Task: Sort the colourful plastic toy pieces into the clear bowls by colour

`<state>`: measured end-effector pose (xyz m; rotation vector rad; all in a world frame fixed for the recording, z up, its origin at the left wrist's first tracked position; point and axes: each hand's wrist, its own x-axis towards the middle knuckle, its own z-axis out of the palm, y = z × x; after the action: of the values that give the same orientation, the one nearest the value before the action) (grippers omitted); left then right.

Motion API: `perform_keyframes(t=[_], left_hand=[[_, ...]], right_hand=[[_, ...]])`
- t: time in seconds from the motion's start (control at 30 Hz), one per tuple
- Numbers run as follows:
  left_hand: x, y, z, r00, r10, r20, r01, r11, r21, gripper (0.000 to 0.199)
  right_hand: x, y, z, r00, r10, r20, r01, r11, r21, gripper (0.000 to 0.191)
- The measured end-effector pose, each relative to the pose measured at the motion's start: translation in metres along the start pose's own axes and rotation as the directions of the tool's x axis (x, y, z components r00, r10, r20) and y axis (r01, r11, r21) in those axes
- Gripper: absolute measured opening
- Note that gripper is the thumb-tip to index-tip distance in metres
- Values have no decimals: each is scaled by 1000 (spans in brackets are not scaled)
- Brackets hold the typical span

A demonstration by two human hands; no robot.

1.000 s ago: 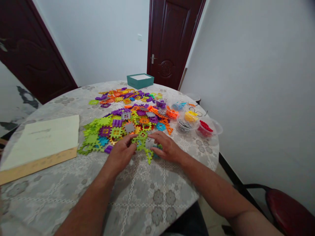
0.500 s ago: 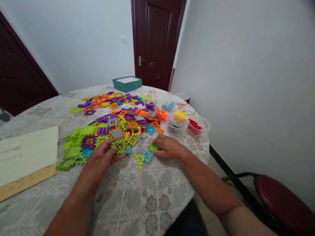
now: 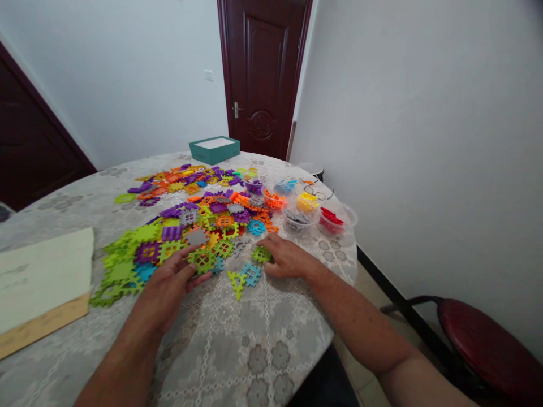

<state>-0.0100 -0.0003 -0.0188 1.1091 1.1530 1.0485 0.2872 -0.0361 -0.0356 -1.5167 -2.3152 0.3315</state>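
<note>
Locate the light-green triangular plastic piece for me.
In the head view, the light-green triangular plastic piece lies on the patterned tablecloth, between the two hands, just left of the small blue square plastic piece.

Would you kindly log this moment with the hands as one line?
left hand: at green lattice square | right hand: at green piece | between: blue square, green triangle | far: teal box
</note>
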Motion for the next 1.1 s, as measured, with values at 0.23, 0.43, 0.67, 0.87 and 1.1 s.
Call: perform_keyframes(t=[0.23, 0.43, 0.67, 0.87, 1.1], left_hand=[[2, -4, -1, 999, 13, 33, -12, 1000, -20, 52], [-10, -1, 8, 996, -32, 80, 31, 1000, 2, 54], [-14, -9, 12, 981, -17, 193, 21, 1000, -16, 48], [-18, -6, 14, 952, -3, 307, -11, 999, 45, 50], [-16, -5, 15, 929, 5, 369, -59, 989, 136, 50]], right_hand=[[4, -4, 3, 985, -121, -126, 135, 985, 108, 59], [3, -31, 14, 947, -228, -228, 274, 942, 196, 66], [6, -49, 31, 906, -313, -285, 372, 910, 182, 63], [11, -53, 39, 859, -375, -348, 437, 892, 116, 64], [19, -52, 42, 842, -452, -293, 492, 867, 75, 64]])
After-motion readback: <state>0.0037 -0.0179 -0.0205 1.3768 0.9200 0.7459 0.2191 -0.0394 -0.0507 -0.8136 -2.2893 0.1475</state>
